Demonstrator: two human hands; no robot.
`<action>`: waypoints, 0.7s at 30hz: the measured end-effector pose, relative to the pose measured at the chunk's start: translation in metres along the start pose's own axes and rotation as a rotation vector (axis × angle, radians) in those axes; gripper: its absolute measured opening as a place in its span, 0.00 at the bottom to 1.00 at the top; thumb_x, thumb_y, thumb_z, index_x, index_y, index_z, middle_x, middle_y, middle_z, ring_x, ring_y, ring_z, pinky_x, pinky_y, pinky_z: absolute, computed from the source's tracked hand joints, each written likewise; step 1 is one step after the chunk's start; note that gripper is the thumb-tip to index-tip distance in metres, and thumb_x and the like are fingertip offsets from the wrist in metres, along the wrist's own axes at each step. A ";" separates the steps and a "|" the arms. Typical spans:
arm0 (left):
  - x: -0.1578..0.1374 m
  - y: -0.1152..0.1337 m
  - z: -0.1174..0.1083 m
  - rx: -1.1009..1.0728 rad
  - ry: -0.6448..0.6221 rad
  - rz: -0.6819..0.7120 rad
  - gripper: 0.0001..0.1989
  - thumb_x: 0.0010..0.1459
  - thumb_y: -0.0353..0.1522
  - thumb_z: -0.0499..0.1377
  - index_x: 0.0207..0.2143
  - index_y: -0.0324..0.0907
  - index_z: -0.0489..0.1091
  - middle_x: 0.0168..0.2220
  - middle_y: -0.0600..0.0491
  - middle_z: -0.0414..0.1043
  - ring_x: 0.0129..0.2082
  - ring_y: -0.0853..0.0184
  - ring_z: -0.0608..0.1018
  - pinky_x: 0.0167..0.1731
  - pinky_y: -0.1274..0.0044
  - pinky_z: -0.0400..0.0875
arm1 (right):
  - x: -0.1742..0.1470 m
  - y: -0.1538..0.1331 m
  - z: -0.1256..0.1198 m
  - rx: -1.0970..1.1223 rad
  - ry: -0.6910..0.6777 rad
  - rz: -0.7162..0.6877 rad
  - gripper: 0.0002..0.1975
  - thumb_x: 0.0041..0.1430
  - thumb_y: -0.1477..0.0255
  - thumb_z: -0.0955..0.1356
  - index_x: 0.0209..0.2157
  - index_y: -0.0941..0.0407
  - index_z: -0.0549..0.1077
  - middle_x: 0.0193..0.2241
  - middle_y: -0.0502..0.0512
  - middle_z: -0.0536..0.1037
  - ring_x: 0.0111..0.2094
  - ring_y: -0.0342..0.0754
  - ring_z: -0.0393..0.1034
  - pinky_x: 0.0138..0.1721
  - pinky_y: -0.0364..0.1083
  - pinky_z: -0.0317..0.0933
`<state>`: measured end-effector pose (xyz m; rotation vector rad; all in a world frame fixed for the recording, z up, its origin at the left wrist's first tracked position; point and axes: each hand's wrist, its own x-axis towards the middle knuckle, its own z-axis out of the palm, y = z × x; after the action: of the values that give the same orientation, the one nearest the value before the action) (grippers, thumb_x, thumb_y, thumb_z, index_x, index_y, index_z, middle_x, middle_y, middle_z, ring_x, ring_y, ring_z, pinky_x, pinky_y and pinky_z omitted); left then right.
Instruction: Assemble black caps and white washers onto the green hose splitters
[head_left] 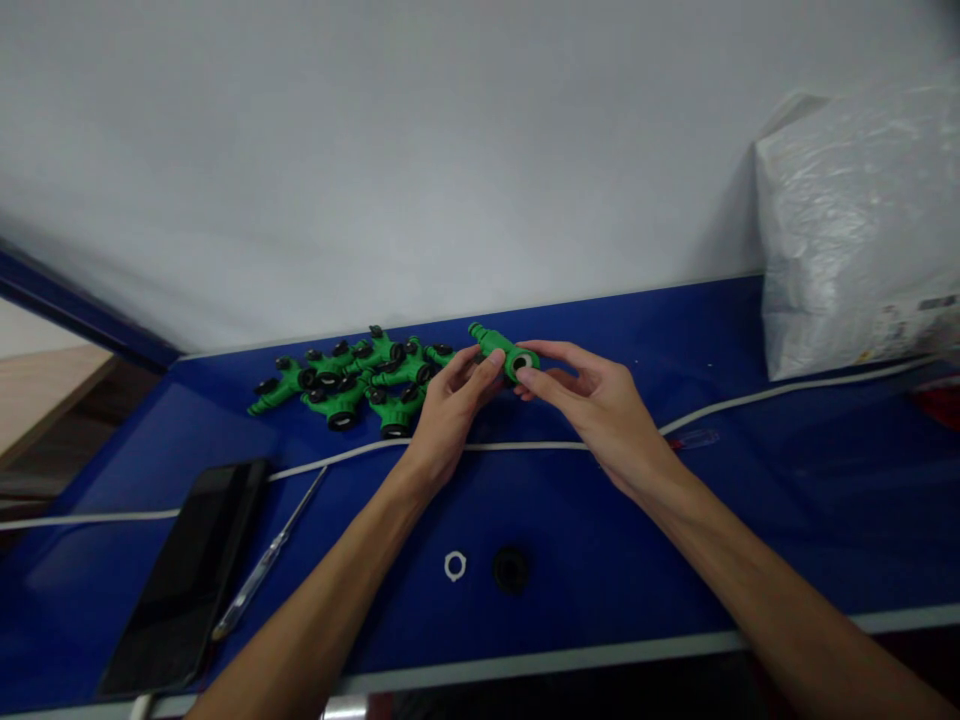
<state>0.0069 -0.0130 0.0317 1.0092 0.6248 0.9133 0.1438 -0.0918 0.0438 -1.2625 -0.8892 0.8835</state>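
Observation:
A green hose connector [493, 343] with a ribbed end and a round opening is held between my two hands above the blue table. My left hand [459, 392] grips its body with thumb and fingers. At the round opening, my right hand [581, 385] pinches the rim with thumb and forefinger. On the table nearer to me lie a white notched ring [455, 566] and a black round cap [511, 569]. Several green hose splitters [343, 405] with black knobs are heaped left of my left hand.
A black phone [184, 570] and a clear-handled screwdriver [262, 570] lie at the left of the blue table [615, 580]. A white cable [525, 446] runs across it under my hands. A plastic-wrapped package [862, 230] stands at the right, against the pale wall [450, 150].

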 end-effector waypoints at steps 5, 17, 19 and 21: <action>0.000 0.001 -0.001 -0.070 0.029 -0.027 0.12 0.52 0.37 0.72 0.32 0.41 0.75 0.37 0.55 0.76 0.41 0.70 0.78 0.50 0.75 0.73 | 0.000 0.002 0.000 -0.003 0.065 0.034 0.20 0.52 0.63 0.78 0.46 0.53 0.81 0.43 0.55 0.82 0.42 0.49 0.79 0.53 0.53 0.70; 0.001 0.001 0.000 -0.107 0.068 -0.052 0.18 0.48 0.40 0.75 0.36 0.42 0.75 0.37 0.57 0.78 0.39 0.72 0.79 0.42 0.80 0.71 | 0.001 0.001 -0.002 -0.028 -0.062 0.059 0.17 0.56 0.64 0.76 0.47 0.53 0.80 0.32 0.50 0.83 0.31 0.46 0.78 0.39 0.48 0.72; 0.000 0.001 0.000 -0.099 0.070 -0.047 0.17 0.49 0.40 0.74 0.36 0.42 0.75 0.37 0.57 0.77 0.38 0.72 0.78 0.42 0.80 0.71 | 0.000 0.001 -0.002 -0.039 -0.067 0.067 0.18 0.56 0.64 0.76 0.48 0.53 0.80 0.28 0.49 0.81 0.29 0.45 0.76 0.36 0.47 0.71; 0.000 0.001 0.000 -0.089 0.076 -0.040 0.17 0.50 0.40 0.74 0.36 0.42 0.75 0.36 0.57 0.77 0.37 0.73 0.77 0.41 0.80 0.71 | -0.001 0.001 -0.002 -0.031 -0.088 0.089 0.19 0.57 0.64 0.76 0.49 0.53 0.80 0.25 0.49 0.81 0.27 0.45 0.75 0.33 0.46 0.70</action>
<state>0.0067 -0.0128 0.0326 0.8834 0.6600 0.9396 0.1454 -0.0931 0.0429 -1.3061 -0.9245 1.0053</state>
